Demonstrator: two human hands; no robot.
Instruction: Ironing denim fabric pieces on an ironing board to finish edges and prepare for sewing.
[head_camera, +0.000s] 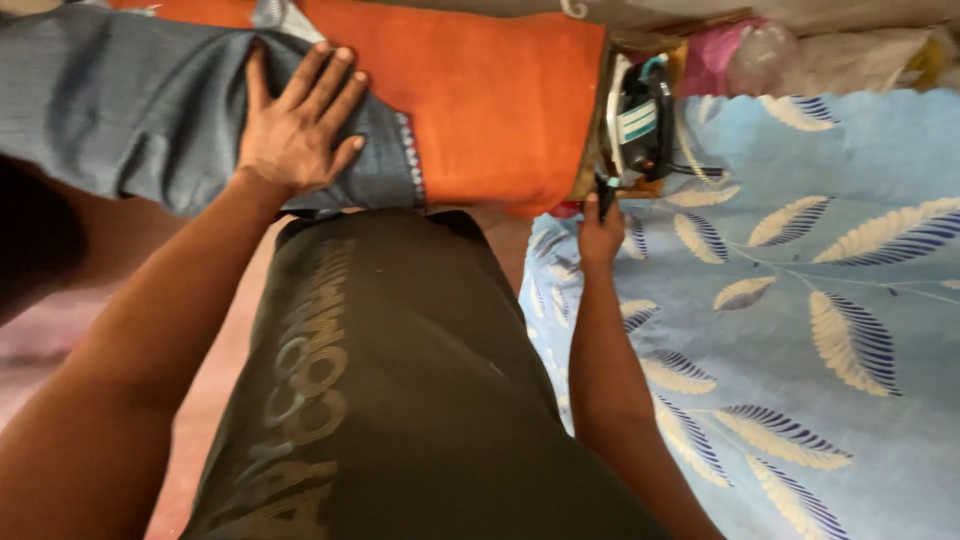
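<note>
Grey, soft cloth (120, 110) lying limp on orange board (490, 100), flattening under spread left hand (295, 125); right hand (600, 235) pinching iron (635, 125) cord, likely heavy, best gripped by handle.

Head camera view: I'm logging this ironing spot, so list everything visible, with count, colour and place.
Grey garment: one, grey-blue, upper left on the orange cloth.
Orange cloth: one, orange, top centre.
Iron: one, black and silver, standing on end at the cloth's right edge.
Leaf-print sheet: one, light blue with white and blue leaves, right side.
Plastic bags: a few, pink and clear, top right.
Left hand: flat on the grey garment.
Right hand: just below the iron.
</note>
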